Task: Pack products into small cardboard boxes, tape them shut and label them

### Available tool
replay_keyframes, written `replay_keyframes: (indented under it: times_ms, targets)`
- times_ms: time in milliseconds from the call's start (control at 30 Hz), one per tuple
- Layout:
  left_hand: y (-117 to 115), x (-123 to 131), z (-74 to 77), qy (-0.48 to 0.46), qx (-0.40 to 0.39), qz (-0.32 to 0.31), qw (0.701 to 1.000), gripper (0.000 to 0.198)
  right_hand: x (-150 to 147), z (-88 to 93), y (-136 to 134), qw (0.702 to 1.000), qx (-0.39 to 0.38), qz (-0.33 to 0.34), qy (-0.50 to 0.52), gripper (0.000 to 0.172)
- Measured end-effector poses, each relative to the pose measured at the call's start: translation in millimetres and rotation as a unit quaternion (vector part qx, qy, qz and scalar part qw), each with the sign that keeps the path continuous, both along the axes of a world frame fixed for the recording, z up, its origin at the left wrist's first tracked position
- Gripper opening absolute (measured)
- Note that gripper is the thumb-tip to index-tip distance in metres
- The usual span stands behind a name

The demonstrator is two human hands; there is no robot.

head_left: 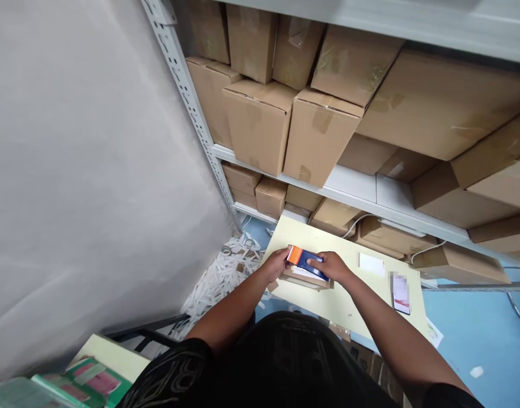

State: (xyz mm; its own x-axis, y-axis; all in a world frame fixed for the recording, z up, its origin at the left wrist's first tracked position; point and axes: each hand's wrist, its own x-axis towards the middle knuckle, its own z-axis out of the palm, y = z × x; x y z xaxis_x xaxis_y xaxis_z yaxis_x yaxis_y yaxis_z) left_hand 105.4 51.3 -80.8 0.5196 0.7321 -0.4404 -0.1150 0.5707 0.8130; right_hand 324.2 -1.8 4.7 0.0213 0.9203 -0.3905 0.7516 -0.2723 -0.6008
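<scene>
A person in a black short-sleeved top grips a small blue-and-orange packet (300, 258) with both bare hands over a pale yellow table (342, 306), just below and right of the center of the frame. The left hand (277, 265) pinches the orange end, its fingers drawn in narrow at the edge; the right hand (334, 266) holds the blue end, thumb pressed flat on top, the fingers beneath mostly hidden. Directly under the packet sits a brown carton (308, 281), something white showing at its top; whether packet and carton touch cannot be told.

Toward the lower right, a white card (371, 263) lies on the table near the right hand, with a phone (400, 293), partly pixelated, farther along. Across the upper right, a metal shelving rack (183, 85) carries rows of taped cardboard boxes (260, 124). A pale gray wall (85, 170) fills the left side, and a heap of white paper strips (212, 283) covers the floor beside it, left of the table. Green-edged folders (89, 379) occupy the lower left corner; blue flooring (476, 334) spreads across the lower right.
</scene>
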Motion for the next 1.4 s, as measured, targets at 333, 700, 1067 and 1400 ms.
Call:
replay_keyframes:
  times_ms: [333,700,1067,1400]
  targets:
    - [-4.6,-10.6,-13.6,0.156,0.067,0.051,0.984,0.031,8.6,-7.7,7.4,0.998,-0.056,0.027,-0.024,0.056]
    - [-1.7,-22.1,-52.2,0.362,0.179,0.080,0.911,0.028,9.0,6.7,10.3,0.973,-0.101,0.074,-0.191,0.061]
    - [17.0,-0.6,-46.1,0.343,0.305,0.000,0.889,0.045,1.2,1.8,22.0,0.966,-0.132,0.068,-0.212,0.074]
    - [19.1,11.3,-36.5,0.335,0.316,-0.117,0.880,0.058,12.7,4.0,16.5,0.973,-0.123,0.068,-0.184,0.074]
